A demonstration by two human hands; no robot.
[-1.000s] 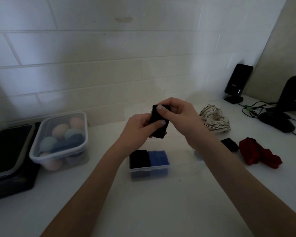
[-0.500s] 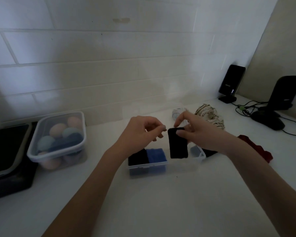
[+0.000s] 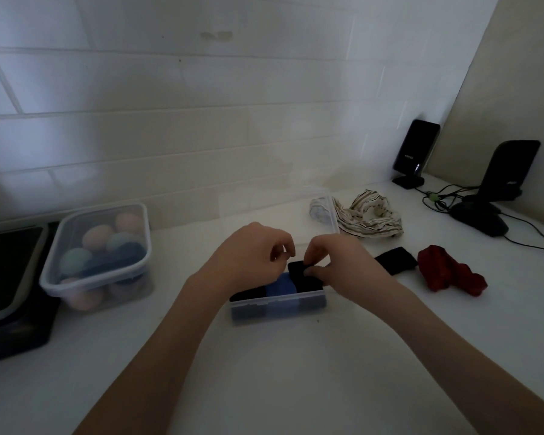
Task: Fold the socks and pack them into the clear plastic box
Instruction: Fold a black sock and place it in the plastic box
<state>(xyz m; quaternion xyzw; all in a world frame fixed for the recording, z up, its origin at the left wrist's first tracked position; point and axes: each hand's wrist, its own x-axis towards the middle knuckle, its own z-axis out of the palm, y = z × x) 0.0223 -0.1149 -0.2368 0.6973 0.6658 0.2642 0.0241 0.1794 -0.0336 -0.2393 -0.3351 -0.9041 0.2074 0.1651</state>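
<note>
Fingertips of the right hand [image 3: 336, 265] pinch a folded black sock [image 3: 303, 274], tucking it into the clear plastic box [image 3: 277, 306] beside a folded blue sock [image 3: 281, 285]. The left hand [image 3: 248, 259] hovers loosely curled, holding nothing. Soft, light fabric; pinching its top fold should suit.

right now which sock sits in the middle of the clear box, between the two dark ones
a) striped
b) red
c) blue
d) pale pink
c: the blue sock lies in the clear plastic box, with a black sock on one side and the black one the right hand pinches on the other.
</note>
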